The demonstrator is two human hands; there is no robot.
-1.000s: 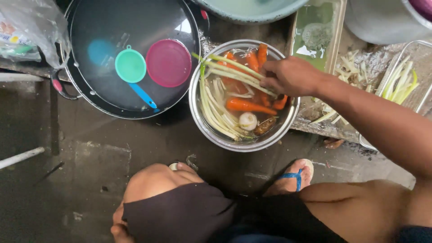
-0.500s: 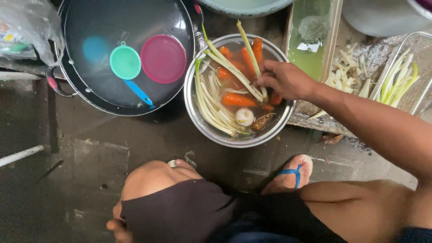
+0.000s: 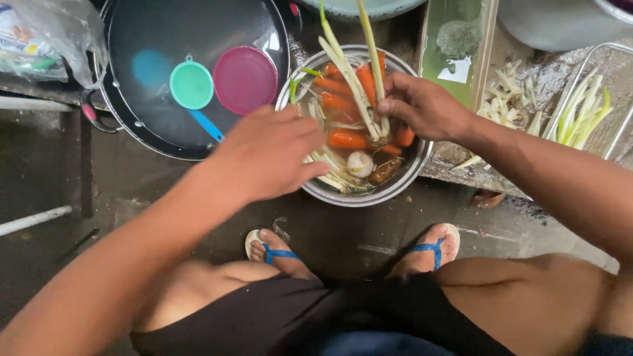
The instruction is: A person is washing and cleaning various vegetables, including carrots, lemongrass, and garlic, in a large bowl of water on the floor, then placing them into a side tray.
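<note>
Hands over the round steel bowl of water and carrots: left hand, palm down, fingers loosely together, hovers at its near-left rim beside the dark wok, while right hand pinches pale lemongrass stalks rising past the far rim.

hands: 2 | metal bowl: 1 | pan: 1 | sandals: 2

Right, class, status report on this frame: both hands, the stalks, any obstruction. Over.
Right hand grips pale stalks over metal bowl. Left hand open, hovering at bowl's near rim. Carrots below; no obstruction.
</note>
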